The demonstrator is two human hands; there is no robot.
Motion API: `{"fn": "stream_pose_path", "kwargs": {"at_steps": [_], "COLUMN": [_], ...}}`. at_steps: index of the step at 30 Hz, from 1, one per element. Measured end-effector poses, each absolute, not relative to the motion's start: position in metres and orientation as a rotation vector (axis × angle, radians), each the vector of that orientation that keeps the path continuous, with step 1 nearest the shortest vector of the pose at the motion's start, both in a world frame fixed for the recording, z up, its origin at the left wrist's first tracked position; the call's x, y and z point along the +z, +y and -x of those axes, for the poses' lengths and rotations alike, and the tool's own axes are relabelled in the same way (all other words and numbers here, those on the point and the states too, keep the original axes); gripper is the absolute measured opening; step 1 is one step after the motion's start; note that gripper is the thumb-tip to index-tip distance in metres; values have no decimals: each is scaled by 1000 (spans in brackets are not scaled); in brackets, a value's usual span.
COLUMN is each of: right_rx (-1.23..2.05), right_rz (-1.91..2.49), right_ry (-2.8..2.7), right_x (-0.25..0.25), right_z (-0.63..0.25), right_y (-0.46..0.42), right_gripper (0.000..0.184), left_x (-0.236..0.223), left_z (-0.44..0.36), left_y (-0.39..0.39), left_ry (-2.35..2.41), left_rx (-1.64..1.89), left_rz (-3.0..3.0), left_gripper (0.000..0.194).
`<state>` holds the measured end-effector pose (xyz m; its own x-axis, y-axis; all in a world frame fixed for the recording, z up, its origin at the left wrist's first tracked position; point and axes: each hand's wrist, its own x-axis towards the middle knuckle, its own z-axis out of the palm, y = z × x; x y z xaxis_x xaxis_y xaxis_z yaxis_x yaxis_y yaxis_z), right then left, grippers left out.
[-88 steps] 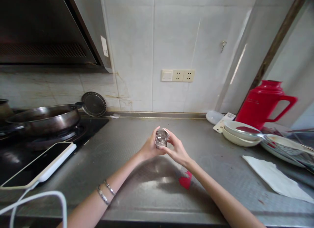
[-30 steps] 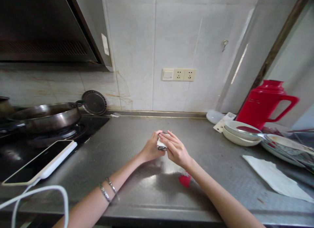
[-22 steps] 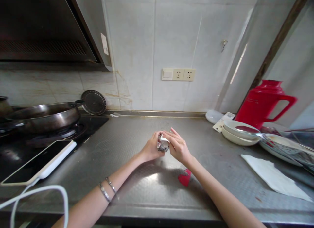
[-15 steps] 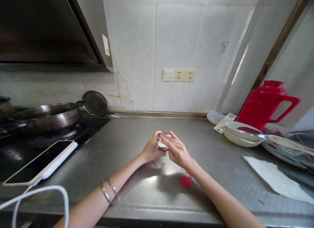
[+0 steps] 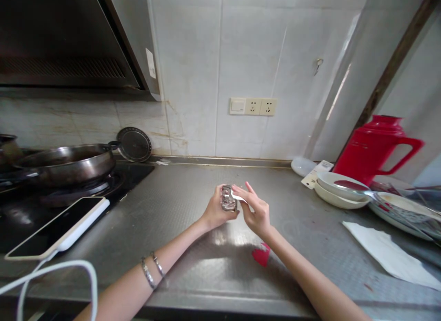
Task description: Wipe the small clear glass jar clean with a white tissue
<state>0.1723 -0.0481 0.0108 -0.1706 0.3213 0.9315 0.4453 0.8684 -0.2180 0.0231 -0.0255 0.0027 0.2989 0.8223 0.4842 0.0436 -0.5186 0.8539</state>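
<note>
My left hand (image 5: pixel 216 209) is wrapped round a small, shiny, see-through rectangular object (image 5: pixel 228 199), perhaps of glass; its kind is not clear. Its end faces up towards me, above the steel counter (image 5: pixel 186 185). Close against its right side, my right hand (image 5: pixel 255 211) pinches a small piece of white tissue (image 5: pixel 238 197), with part of the fingers raised. Below the hands, a red scrap (image 5: pixel 261 255) lies on the counter.
To the left are a pan (image 5: pixel 69 162) on the stove and a phone (image 5: pixel 57 229) with a white cable (image 5: pixel 74 264). A red thermos (image 5: pixel 370 148), stacked bowls (image 5: pixel 339 199) and a folded white paper towel (image 5: pixel 389 256) are on the right.
My right hand and the white tissue have shifted slightly right, uncovering the end of the see-through object. The left hand keeps its hold.
</note>
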Motion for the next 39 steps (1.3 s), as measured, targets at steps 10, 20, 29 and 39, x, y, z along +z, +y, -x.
{"fn": "stream_pose_path", "kwargs": {"at_steps": [10, 20, 29, 39], "right_rx": [64, 27, 170, -140], "right_rz": [715, 584, 819, 586], "right_ry": [-1634, -1721, -1507, -1738], "right_x": [10, 6, 4, 2], "right_z": [-170, -166, -166, -166], "right_y": [-45, -48, -41, -43], "right_gripper": [29, 36, 24, 38], "left_x": [1, 1, 10, 18], "left_z": [-22, -26, -26, -18], "left_y": [-27, -25, -34, -15], "left_ry": [788, 800, 816, 932], "left_rx": [1285, 1360, 1312, 1425], "left_rz": [-1879, -1693, -1740, -1677], "left_gripper": [75, 62, 70, 55]}}
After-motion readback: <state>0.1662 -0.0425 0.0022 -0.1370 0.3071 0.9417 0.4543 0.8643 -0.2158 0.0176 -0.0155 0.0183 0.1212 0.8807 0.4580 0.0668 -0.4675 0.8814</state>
